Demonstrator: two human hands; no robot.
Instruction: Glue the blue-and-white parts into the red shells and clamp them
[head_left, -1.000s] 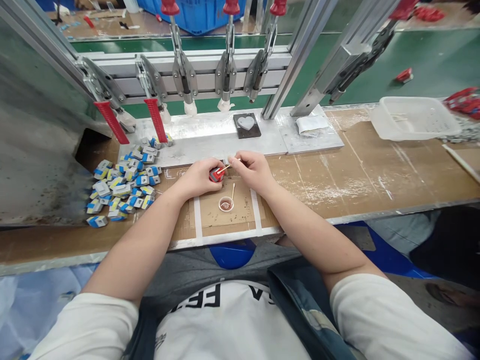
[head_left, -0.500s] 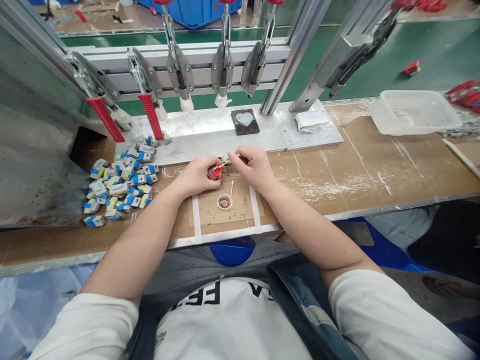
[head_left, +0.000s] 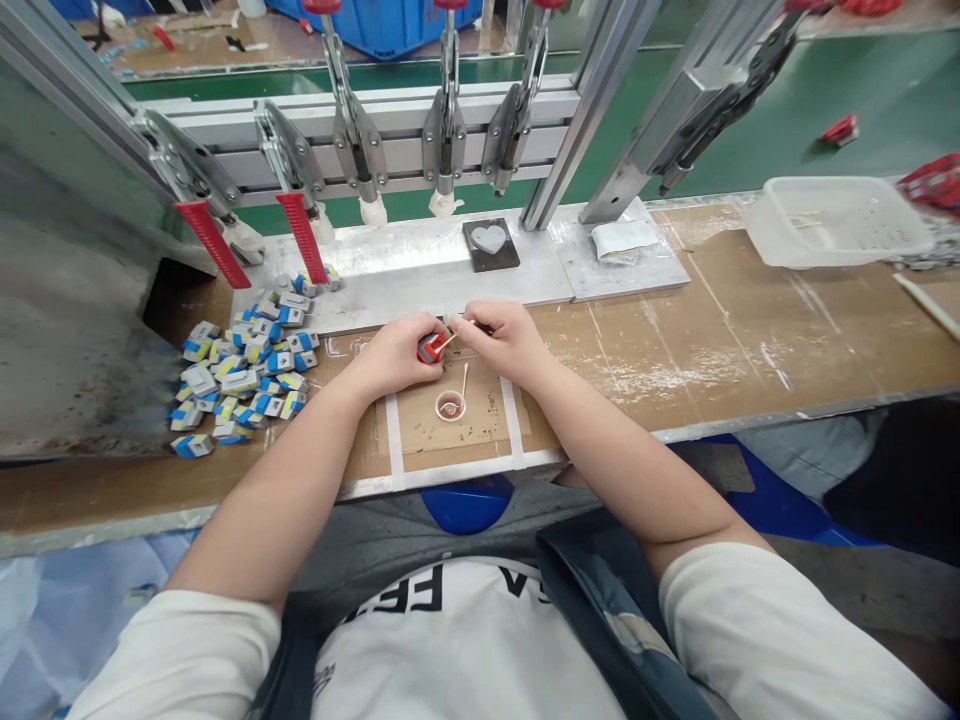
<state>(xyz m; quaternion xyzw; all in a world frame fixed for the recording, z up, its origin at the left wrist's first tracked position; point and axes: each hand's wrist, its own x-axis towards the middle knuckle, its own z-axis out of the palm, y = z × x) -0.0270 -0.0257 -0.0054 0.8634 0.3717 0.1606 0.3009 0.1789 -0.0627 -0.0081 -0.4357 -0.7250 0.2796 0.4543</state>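
My left hand (head_left: 405, 355) is closed around a small red and grey block-like piece (head_left: 430, 348), holding it just above the brown bench. In a pinch, my right hand (head_left: 504, 338) grips a thin cotton swab (head_left: 448, 342), its tip against or very near the red piece; the contact point is too small to make out. Below both hands stands a small round cup (head_left: 450, 406) with some reddish-brown liquid in it. A second cotton swab (head_left: 465, 380) leans at its rim. The cardboard sheet (head_left: 420, 432) under the cup carries dark specks.
Many grey, blue and yellow small blocks (head_left: 240, 380) lie heaped at left. Toggle clamps with red handles (head_left: 302, 238) hang over a metal plate (head_left: 390, 290). A dark square with a heart shape (head_left: 490, 244) lies on it. A white plastic basket (head_left: 836, 225) stands at right.
My right hand has dropped slightly, and the swab's angle against the red piece has shifted. The left hand keeps its hold almost unmoved.
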